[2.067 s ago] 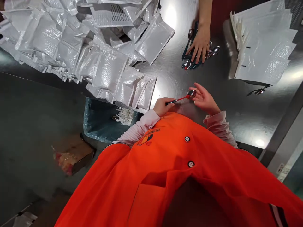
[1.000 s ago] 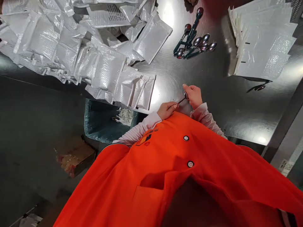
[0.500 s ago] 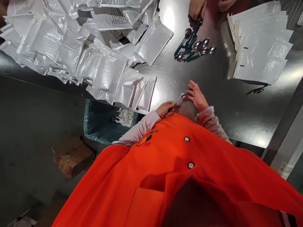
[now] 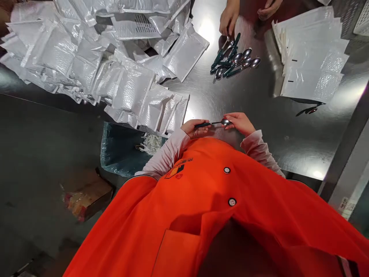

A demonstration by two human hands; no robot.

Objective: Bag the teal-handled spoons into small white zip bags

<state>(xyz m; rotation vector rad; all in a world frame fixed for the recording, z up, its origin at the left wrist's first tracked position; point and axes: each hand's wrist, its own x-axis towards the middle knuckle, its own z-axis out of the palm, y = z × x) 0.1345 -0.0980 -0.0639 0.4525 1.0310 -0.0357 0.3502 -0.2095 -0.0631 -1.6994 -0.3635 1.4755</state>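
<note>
Head view: the spoon (image 4: 226, 122) was held crosswise, its handle grasped by the left fingers (image 4: 202, 131) and its bowl by the right fingers (image 4: 230, 115), seemingly for steadiness. Beyond the fingers, other spoons (image 4: 255, 62) were heaped on the desk (image 4: 276, 138), probably for easy reach.

1. Two bare hands (image 4: 240, 123) are holding one dark-handled, silver-bowled metal spoon (image 4: 226, 122) at centre.
2. Two co-worker's hands (image 4: 230, 17) are showing at top.
3. At least five green-handled metal spoons (image 4: 247, 62) are overlapping, upper centre.
4. White padded plastic mailers (image 4: 134, 86) are overlapping uncountably, upper left.
5. Two round white buttons (image 4: 227, 170) are showing, lower centre.
</note>
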